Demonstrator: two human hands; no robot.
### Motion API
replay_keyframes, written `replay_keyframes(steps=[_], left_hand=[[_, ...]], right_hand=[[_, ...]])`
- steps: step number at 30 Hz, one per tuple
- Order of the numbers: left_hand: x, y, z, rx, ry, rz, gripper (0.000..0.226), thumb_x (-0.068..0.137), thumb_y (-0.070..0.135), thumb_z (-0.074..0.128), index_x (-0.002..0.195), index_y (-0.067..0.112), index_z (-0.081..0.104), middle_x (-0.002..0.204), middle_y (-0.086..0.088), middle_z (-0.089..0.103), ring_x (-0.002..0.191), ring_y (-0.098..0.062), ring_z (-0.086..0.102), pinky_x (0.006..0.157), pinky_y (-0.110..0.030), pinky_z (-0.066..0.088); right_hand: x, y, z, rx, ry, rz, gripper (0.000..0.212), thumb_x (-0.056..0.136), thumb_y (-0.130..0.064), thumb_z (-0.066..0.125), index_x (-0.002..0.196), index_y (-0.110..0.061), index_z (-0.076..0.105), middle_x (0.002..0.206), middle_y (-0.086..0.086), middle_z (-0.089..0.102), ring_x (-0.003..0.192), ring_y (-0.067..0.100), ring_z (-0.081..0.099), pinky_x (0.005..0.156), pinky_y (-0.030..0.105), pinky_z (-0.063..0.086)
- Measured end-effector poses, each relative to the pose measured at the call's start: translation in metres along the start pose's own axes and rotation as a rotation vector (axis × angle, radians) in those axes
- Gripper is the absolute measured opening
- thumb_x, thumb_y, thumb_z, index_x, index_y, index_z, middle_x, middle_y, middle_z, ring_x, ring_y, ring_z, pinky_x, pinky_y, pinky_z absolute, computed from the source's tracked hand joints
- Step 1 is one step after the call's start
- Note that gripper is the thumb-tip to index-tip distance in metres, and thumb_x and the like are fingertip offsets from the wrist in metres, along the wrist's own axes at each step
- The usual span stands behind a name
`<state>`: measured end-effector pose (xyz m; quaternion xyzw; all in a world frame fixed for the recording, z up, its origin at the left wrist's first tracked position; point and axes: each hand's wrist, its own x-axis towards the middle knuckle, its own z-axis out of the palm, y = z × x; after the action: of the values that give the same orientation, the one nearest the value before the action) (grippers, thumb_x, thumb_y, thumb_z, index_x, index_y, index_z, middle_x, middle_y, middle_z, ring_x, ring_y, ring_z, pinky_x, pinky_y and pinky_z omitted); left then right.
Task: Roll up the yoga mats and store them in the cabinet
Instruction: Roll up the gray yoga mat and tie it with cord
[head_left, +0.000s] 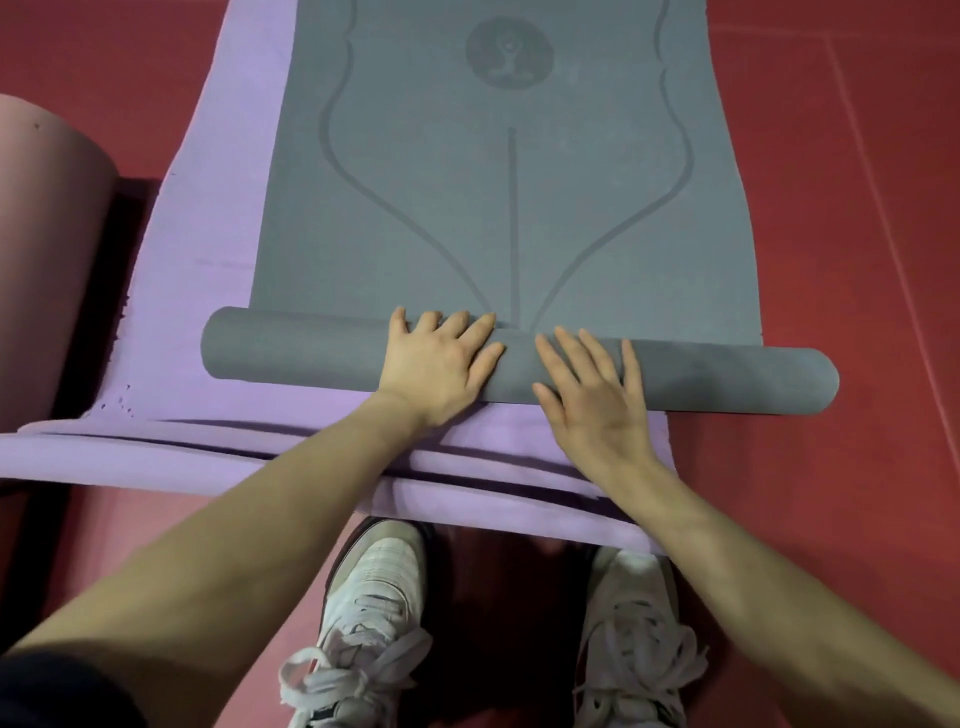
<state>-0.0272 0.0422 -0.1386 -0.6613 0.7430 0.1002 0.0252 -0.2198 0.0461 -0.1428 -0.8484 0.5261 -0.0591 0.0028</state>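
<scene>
Red floor (831, 234), matte grey mat (519, 208), rolled end (291, 348)

Red floor (857, 234) free on right, pink roll (47, 249) blocks left, shoes (374, 587) behind.

Exercise or yoga studio, by the look of it: red padded floor (857, 234) with faint seam lines, laid wall to wall in view. Grey yoga mat (519, 208) printed with alignment lines and a seated-figure emblem lies atop stacked purple foam mats (218, 291); a rolled pink mat (47, 234) sits at the left edge. Person stands in laced white sneakers (374, 613) directly on the padded floor.
</scene>
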Motion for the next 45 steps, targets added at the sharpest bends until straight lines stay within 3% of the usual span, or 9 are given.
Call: replay_keyframes(steps=[7,14,19,24,30,34,39,41,45], left_hand=[[-0.021,0.009,0.01,0.086,0.192,0.053,0.051,0.094,0.039,0.035,0.133,0.011,0.054,0.134,-0.014,0.055,0.119,-0.039,0.052,0.101,-0.058,0.036],[-0.001,0.004,0.001,0.066,0.086,0.018,0.056,0.093,0.042,0.029,0.134,0.013,0.054,0.134,-0.012,0.056,0.123,-0.037,0.051,0.105,-0.056,0.032],[0.016,0.002,-0.011,0.092,-0.026,-0.008,0.077,0.088,0.053,0.005,0.147,0.015,0.034,0.15,-0.01,0.038,0.138,-0.035,0.032,0.114,-0.052,0.013],[0.001,0.008,-0.003,0.137,0.085,0.043,0.057,0.093,0.041,0.029,0.138,0.011,0.05,0.141,-0.012,0.05,0.127,-0.037,0.048,0.101,-0.058,0.035],[0.018,-0.003,-0.009,0.091,0.019,0.047,0.062,0.094,0.045,0.021,0.146,0.017,0.037,0.149,-0.007,0.04,0.136,-0.034,0.037,0.109,-0.054,0.024],[0.039,-0.004,-0.021,0.14,-0.017,0.033,0.06,0.099,0.046,0.024,0.153,0.021,0.012,0.159,-0.002,0.015,0.145,-0.028,0.014,0.115,-0.049,0.006],[0.038,0.001,-0.022,0.125,0.11,0.066,0.053,0.093,0.037,0.033,0.133,0.01,0.054,0.136,-0.013,0.054,0.122,-0.035,0.053,0.096,-0.054,0.041],[0.035,0.0,-0.018,0.096,0.079,0.033,0.056,0.092,0.039,0.028,0.135,0.013,0.053,0.138,-0.011,0.053,0.125,-0.035,0.051,0.097,-0.056,0.041],[0.051,-0.005,-0.022,0.056,0.026,0.026,0.062,0.094,0.045,0.014,0.15,0.02,0.028,0.155,-0.004,0.029,0.142,-0.03,0.025,0.112,-0.054,0.017]], right_hand=[[0.029,0.01,0.003,0.062,-0.06,0.063,0.049,0.092,-0.041,0.032,0.127,-0.02,0.059,0.133,0.003,0.057,0.123,0.026,0.053,0.102,0.067,0.023],[0.016,0.0,0.0,0.094,0.033,0.053,0.047,0.092,-0.032,0.035,0.129,-0.014,0.057,0.136,0.006,0.054,0.125,0.027,0.05,0.105,0.052,0.032],[0.027,0.004,0.0,0.113,0.001,0.041,0.049,0.091,-0.035,0.036,0.132,-0.017,0.056,0.138,0.005,0.053,0.126,0.027,0.05,0.103,0.053,0.035],[0.044,0.011,0.0,0.135,-0.082,0.067,0.054,0.092,-0.043,0.029,0.139,-0.023,0.047,0.145,0.001,0.044,0.135,0.022,0.039,0.111,0.049,0.022],[0.033,0.008,-0.001,0.12,-0.003,0.02,0.052,0.087,-0.034,0.036,0.133,-0.014,0.054,0.14,0.007,0.05,0.128,0.028,0.047,0.103,0.053,0.035],[0.038,0.01,-0.001,0.121,-0.048,0.04,0.053,0.087,-0.032,0.036,0.136,-0.018,0.051,0.144,0.004,0.046,0.131,0.025,0.044,0.105,0.054,0.031],[0.065,0.02,-0.006,0.138,-0.101,0.052,0.051,0.096,-0.034,0.043,0.146,-0.026,0.034,0.154,-0.003,0.028,0.142,0.017,0.024,0.114,0.046,0.012],[0.075,0.021,-0.007,0.129,-0.121,0.06,0.052,0.097,-0.034,0.044,0.147,-0.026,0.032,0.155,-0.003,0.025,0.143,0.016,0.021,0.115,0.045,0.009],[0.07,0.02,-0.002,0.07,0.01,0.013,0.05,0.09,-0.034,0.039,0.134,-0.016,0.053,0.142,0.006,0.049,0.129,0.025,0.046,0.105,0.051,0.033]])
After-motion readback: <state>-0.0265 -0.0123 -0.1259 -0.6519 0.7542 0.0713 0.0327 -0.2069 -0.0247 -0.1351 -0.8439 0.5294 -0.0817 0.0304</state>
